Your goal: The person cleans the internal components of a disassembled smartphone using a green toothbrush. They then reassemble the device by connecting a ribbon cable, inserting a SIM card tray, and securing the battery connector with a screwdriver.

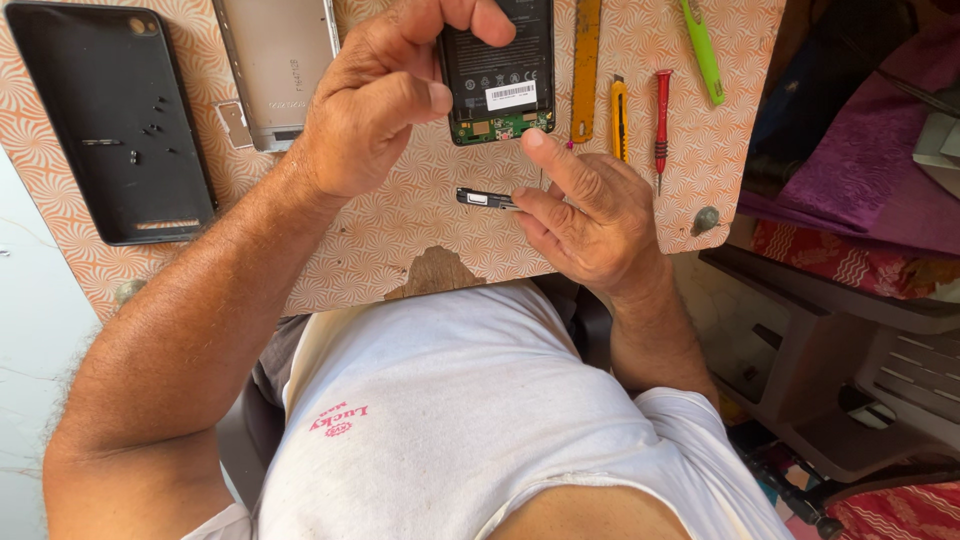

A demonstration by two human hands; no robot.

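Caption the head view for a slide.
Left hand steadies an opened phone; right hand pinches a small black part.

A phone repair workbench: opened phone (497, 75), screwdriver (662, 120), back cover (110, 120).

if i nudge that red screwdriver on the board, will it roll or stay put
The red screwdriver looks round and slim, so it would probably roll sideways if nudged. It likely feels light and stiff. The patterned board seems flat, so little would stop it but the yellow cutter beside it.
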